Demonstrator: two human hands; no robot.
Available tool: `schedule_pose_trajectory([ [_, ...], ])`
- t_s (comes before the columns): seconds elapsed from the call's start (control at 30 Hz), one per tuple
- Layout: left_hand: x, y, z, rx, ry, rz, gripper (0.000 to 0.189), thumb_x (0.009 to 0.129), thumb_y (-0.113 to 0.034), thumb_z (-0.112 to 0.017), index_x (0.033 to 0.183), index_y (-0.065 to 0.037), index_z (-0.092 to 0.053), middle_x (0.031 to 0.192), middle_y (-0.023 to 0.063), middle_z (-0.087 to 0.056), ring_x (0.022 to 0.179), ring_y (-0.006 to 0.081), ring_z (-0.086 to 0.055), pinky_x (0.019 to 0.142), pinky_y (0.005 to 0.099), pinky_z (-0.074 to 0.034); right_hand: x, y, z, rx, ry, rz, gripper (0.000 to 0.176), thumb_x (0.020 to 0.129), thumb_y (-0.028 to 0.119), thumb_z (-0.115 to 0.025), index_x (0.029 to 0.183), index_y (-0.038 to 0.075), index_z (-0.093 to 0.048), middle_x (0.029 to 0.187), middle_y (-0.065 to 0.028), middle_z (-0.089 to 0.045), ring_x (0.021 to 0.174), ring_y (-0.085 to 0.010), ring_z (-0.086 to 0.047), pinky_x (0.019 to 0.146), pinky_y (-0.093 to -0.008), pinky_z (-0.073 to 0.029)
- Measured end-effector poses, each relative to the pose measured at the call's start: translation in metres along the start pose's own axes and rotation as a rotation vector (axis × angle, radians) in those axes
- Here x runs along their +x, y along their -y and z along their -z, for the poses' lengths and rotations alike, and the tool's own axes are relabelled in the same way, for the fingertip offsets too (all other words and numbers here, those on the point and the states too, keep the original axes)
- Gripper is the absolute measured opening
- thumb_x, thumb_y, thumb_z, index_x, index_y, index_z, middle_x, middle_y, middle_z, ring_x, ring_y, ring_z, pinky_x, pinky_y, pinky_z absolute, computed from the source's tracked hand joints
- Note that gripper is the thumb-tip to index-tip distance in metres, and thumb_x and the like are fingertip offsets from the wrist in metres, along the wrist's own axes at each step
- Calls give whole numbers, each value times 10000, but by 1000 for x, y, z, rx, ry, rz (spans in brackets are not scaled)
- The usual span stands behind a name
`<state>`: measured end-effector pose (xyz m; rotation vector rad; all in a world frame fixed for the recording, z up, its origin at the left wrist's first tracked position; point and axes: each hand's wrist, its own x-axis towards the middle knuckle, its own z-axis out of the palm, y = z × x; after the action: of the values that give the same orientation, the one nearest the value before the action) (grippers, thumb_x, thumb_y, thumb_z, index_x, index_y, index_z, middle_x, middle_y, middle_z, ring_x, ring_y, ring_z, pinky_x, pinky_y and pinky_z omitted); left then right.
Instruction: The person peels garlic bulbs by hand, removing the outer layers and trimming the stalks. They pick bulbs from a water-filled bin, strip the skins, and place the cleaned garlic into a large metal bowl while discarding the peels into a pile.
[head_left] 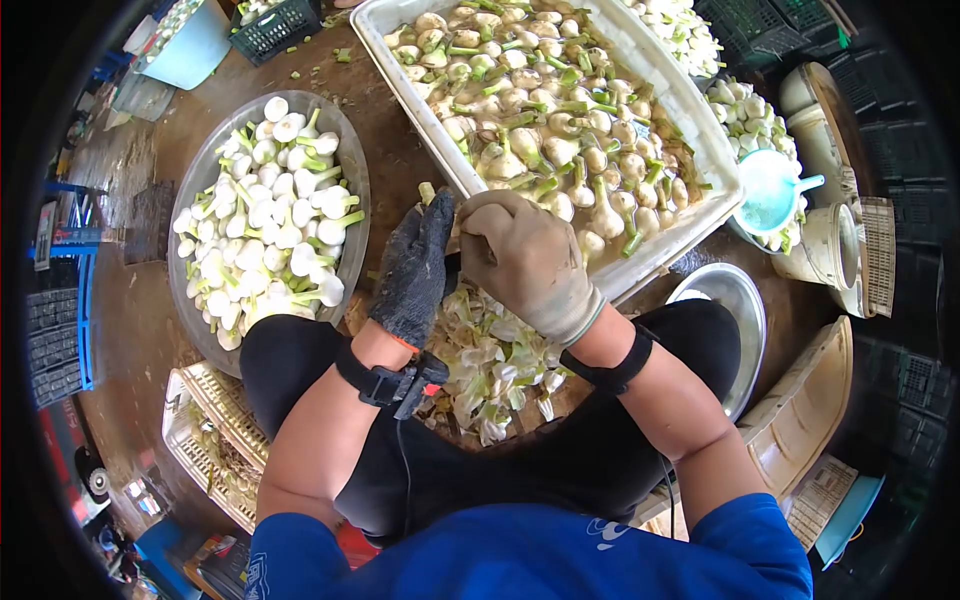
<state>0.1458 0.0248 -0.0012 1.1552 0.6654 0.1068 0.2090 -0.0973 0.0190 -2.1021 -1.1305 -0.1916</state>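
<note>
Between a grey basin and a white tray, my two gloved hands are close together. My left hand (pixel 415 265), in a dark glove, is closed round a bulb whose pale green stem (pixel 427 192) shows above the fingers. My right hand (pixel 525 260), in a beige glove, is curled into a fist beside it; what it holds, if anything, is hidden. The round basin (pixel 360 180) on the left holds clean white bulbs (pixel 265 215). Brownish unpeeled bulbs (pixel 530 90) lie in water in the large white tray (pixel 400 85). Loose peelings (pixel 495 365) are heaped below my hands.
A metal bowl (pixel 755 310) stands by my right knee. Further right are a light blue scoop (pixel 768 195) on more bulbs, white buckets (pixel 820 245) and a cream container (pixel 805 400). White baskets (pixel 215 430) sit at lower left; a blue tub (pixel 190 50) is at upper left.
</note>
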Motion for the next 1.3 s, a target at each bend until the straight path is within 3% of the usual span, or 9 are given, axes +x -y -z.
schedule_pose_trajectory([
  [0.17, -10, -18, 15, 203, 171, 100, 442, 985, -508, -451, 988, -106, -635, 682, -18, -570, 530, 69, -496, 463, 209, -372, 11, -14, 24, 600, 123, -492, 89, 855, 104, -613, 846, 29, -659, 967, -73, -688, 786, -144, -644, 710, -247, -498],
  [0.27, -14, -24, 18, -1, 306, 325, 475, 972, -537, -456, 982, -94, -628, 693, 8, -588, 525, 95, -515, 468, 217, -402, 18, -78, 42, 482, -243, -409, 219, 881, 184, -597, 918, -14, -684, 888, -49, -683, 751, -56, -567, 711, -232, -476],
  [0.33, -15, -30, 22, -252, 462, 418, 483, 957, -550, -475, 976, -90, -619, 738, 28, -607, 547, 116, -542, 488, 222, -441, 29, -63, 58, 504, -336, -840, 241, 891, 200, -613, 961, -16, -693, 848, -35, -678, 739, -58, -567, 686, -234, -476],
  [0.4, -15, -24, 21, -205, 437, 332, 454, 956, -527, -488, 987, -92, -612, 754, 29, -610, 553, 107, -539, 488, 218, -437, 10, -72, 34, 111, 44, -491, 240, 894, 204, -646, 986, -13, -695, 854, -30, -675, 744, -66, -570, 674, -231, -473],
  [0.47, -16, -22, 20, -160, 405, 261, 425, 956, -503, -501, 999, -93, -605, 771, 30, -613, 559, 98, -537, 488, 215, -432, 0, -36, 23, 519, 311, -605, 294, 868, 323, -702, 969, 47, -721, 816, -82, -693, 772, -137, -636, 726, -282, -506],
  [0.73, -25, -25, 19, 163, 390, 65, 376, 965, -421, -458, 921, -79, -608, 694, 27, -598, 534, 61, -491, 476, 195, -378, 3, -8, 28, 865, 244, -668, 431, 957, 426, -564, 954, 17, -700, 749, -4, -642, 713, -49, -519, 641, -214, -412],
  [0.93, -15, -5, 23, 391, 421, -378, 336, 1003, -306, -450, 1048, -27, -631, 843, 49, -651, 744, 86, -606, 595, 232, -498, 2, 4, 22, 975, 82, -702, 201, 837, 196, -760, 857, 11, -683, 763, 1, -665, 651, -41, -581, 569, -212, -468],
  [1.07, -16, -16, 17, 10, 342, -35, 243, 952, -119, -547, 1136, 17, -626, 958, 68, -674, 893, 135, -655, 759, 270, -536, 4, -3, 28, 567, -7, -611, 203, 781, 175, -783, 804, 0, -683, 703, -55, -668, 580, -65, -599, 545, -241, -484],
  [1.3, -12, -6, 17, 616, 230, -431, 164, 932, -92, -600, 1060, -6, -653, 929, 77, -669, 826, 115, -628, 712, 258, -530, 3, -2, 35, 421, 205, -532, 191, 773, 121, -794, 907, 30, -694, 816, -7, -667, 731, -65, -599, 675, -232, -488],
])
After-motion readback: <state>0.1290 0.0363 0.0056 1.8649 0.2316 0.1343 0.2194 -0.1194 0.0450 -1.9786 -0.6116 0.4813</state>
